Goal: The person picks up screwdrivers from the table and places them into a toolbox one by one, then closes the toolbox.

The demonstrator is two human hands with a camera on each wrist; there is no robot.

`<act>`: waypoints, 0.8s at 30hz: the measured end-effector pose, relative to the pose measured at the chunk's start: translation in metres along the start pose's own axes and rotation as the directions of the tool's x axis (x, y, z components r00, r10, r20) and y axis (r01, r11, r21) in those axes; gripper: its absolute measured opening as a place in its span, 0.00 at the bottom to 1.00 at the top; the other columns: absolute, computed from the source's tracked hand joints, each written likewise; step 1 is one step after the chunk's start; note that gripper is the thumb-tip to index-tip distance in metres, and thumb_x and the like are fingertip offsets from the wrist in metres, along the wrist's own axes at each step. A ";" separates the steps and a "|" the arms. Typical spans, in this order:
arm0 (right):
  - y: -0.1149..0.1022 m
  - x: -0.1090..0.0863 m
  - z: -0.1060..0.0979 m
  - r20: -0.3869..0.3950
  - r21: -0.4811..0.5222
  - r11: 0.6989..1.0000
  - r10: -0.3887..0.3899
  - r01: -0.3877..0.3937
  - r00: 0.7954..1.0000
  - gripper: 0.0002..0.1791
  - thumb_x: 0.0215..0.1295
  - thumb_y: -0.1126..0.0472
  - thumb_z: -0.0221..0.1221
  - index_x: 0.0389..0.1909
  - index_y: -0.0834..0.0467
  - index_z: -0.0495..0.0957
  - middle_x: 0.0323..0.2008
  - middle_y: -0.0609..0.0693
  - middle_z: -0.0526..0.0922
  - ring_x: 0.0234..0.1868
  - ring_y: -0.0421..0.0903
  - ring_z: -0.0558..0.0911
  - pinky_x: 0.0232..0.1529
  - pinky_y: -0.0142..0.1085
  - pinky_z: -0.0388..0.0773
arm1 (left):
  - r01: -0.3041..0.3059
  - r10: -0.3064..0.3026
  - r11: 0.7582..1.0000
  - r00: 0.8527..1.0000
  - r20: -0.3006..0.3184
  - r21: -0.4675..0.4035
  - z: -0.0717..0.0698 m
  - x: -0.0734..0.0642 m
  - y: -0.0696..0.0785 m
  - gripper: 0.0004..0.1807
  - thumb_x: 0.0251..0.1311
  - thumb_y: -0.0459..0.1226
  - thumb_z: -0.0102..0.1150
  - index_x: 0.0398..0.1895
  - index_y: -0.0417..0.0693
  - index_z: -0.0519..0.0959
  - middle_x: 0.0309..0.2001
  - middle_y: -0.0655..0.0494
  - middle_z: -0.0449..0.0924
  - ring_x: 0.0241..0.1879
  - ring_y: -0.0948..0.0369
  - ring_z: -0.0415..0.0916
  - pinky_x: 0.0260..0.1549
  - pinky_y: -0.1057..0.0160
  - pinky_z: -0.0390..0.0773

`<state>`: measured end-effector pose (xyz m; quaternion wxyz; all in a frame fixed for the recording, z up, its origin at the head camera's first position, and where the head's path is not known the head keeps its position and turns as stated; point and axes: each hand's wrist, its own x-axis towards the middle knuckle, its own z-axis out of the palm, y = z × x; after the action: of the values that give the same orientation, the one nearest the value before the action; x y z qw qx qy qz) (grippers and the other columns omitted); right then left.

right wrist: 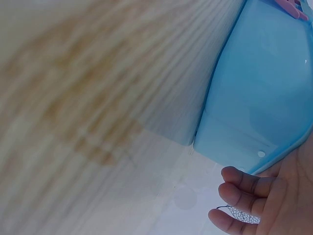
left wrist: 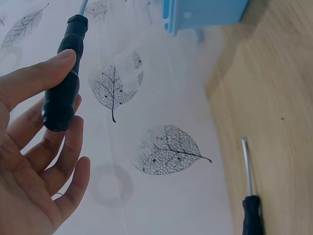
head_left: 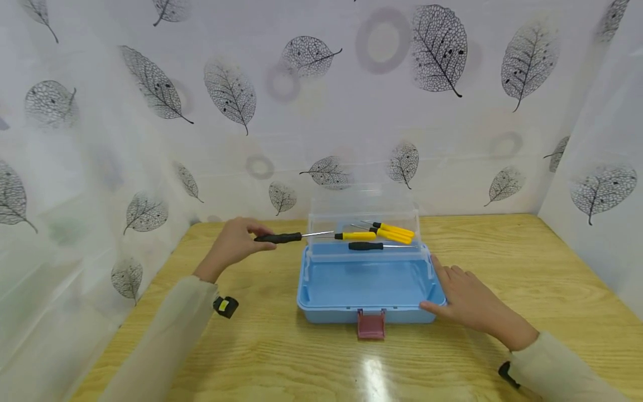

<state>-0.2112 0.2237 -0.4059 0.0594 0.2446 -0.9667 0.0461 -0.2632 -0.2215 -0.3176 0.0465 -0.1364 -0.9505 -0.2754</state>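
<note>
Three yellow screwdrivers (head_left: 394,236) and a dark one (head_left: 365,245) are being seen at the raised clear lid (head_left: 369,257), on or behind it unclear, while a loose screwdriver (left wrist: 252,215) is being supported by the table (left wrist: 283,166), apart from the box (head_left: 331,316). Left of the box, the black screwdriver (head_left: 281,238) is being pinched by its handle in the left hand (head_left: 235,245), other fingers loosely bent, shaft aimed toward the lid. The box's right end is being touched by the right hand (head_left: 467,296), thumb and forefinger spread apart.
</note>
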 end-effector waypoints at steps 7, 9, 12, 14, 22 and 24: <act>-0.001 0.000 -0.001 0.017 0.012 1.000 0.013 -0.013 1.000 0.57 0.56 0.31 0.54 0.68 0.73 0.51 0.55 0.69 0.74 0.52 0.62 0.76 0.49 0.56 0.73 | -0.022 0.022 1.000 0.999 0.027 -0.010 0.000 0.011 0.013 0.13 0.48 0.43 0.71 0.38 0.50 0.86 0.35 0.55 0.83 0.39 0.58 0.77 0.51 0.48 0.73; -0.001 0.000 -0.001 0.017 0.014 1.000 0.013 -0.013 1.000 0.57 0.56 0.31 0.54 0.68 0.73 0.50 0.55 0.69 0.74 0.52 0.62 0.76 0.50 0.57 0.72 | -0.032 0.032 0.999 0.999 0.029 -0.010 0.000 0.013 0.018 0.13 0.48 0.43 0.71 0.37 0.50 0.86 0.36 0.55 0.84 0.38 0.58 0.77 0.51 0.49 0.73; -0.001 0.000 -0.001 0.016 0.012 1.000 0.014 -0.014 1.000 0.57 0.56 0.31 0.54 0.68 0.73 0.51 0.55 0.69 0.74 0.52 0.62 0.76 0.50 0.56 0.72 | -0.042 0.042 0.999 0.999 0.029 -0.005 0.001 0.017 0.025 0.13 0.48 0.43 0.70 0.37 0.50 0.86 0.36 0.55 0.84 0.38 0.57 0.78 0.50 0.50 0.74; -0.001 0.000 -0.001 0.016 0.012 1.000 0.015 -0.015 1.000 0.57 0.56 0.31 0.54 0.68 0.73 0.51 0.55 0.69 0.74 0.52 0.62 0.76 0.50 0.56 0.72 | -0.049 0.050 0.999 0.998 0.030 -0.002 0.002 0.019 0.029 0.13 0.48 0.43 0.70 0.37 0.49 0.86 0.35 0.55 0.84 0.37 0.58 0.77 0.48 0.51 0.74; -0.002 0.000 -0.002 0.010 0.012 1.000 0.005 -0.005 1.000 0.57 0.55 0.31 0.55 0.68 0.73 0.52 0.54 0.68 0.76 0.51 0.60 0.76 0.48 0.56 0.73 | -0.082 0.083 0.997 0.996 0.041 -0.006 0.009 0.028 0.043 0.13 0.49 0.43 0.70 0.38 0.49 0.86 0.34 0.55 0.85 0.34 0.60 0.75 0.41 0.57 0.74; -0.002 0.000 -0.003 0.006 0.011 1.000 0.001 -0.001 1.000 0.57 0.55 0.31 0.55 0.67 0.74 0.52 0.54 0.68 0.76 0.51 0.60 0.76 0.48 0.56 0.73 | -0.094 0.095 0.995 0.995 0.039 -0.017 0.011 0.031 0.047 0.13 0.49 0.43 0.70 0.38 0.50 0.86 0.35 0.56 0.85 0.34 0.61 0.76 0.39 0.59 0.74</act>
<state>-0.2098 0.2221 -0.4030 0.0549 0.2444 -0.9668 0.0507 -0.2797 -0.1703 -0.2979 0.0394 -0.1871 -0.9416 -0.2772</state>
